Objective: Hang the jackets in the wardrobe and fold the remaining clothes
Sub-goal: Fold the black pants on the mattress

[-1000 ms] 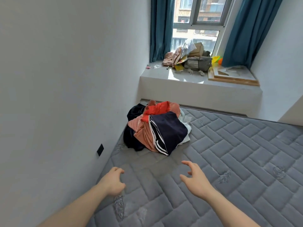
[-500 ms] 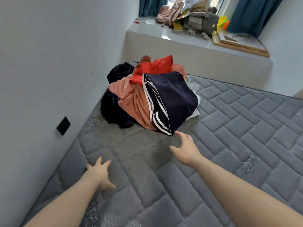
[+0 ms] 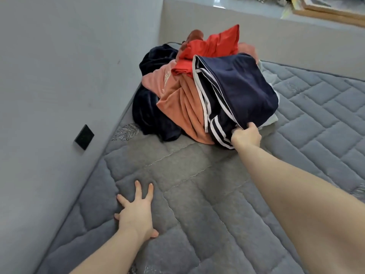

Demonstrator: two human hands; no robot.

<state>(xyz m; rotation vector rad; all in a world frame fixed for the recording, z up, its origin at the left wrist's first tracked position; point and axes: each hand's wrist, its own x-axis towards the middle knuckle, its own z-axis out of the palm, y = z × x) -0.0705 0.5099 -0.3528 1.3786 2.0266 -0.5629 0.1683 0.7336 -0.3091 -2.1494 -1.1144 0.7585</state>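
Observation:
A heap of clothes lies on the grey quilted mattress (image 3: 197, 204) near the wall. On top is a navy garment with white stripes (image 3: 241, 89). Under it are a salmon-orange piece (image 3: 181, 107), a red piece (image 3: 209, 48) and a dark velvet piece (image 3: 150, 115). My right hand (image 3: 245, 135) grips the lower edge of the navy striped garment. My left hand (image 3: 136, 212) rests flat on the mattress with fingers spread, holding nothing. No wardrobe is in view.
A grey wall (image 3: 49, 86) with a black socket plate (image 3: 84, 137) runs along the left of the mattress. Behind the heap rises a pale window ledge (image 3: 217, 20) carrying a wooden frame (image 3: 331, 12) and clutter. To the right the mattress stretches on.
I have leaned closer to the heap. My right hand reached forward and took hold of the navy striped garment. My left hand came down flat on the mattress.

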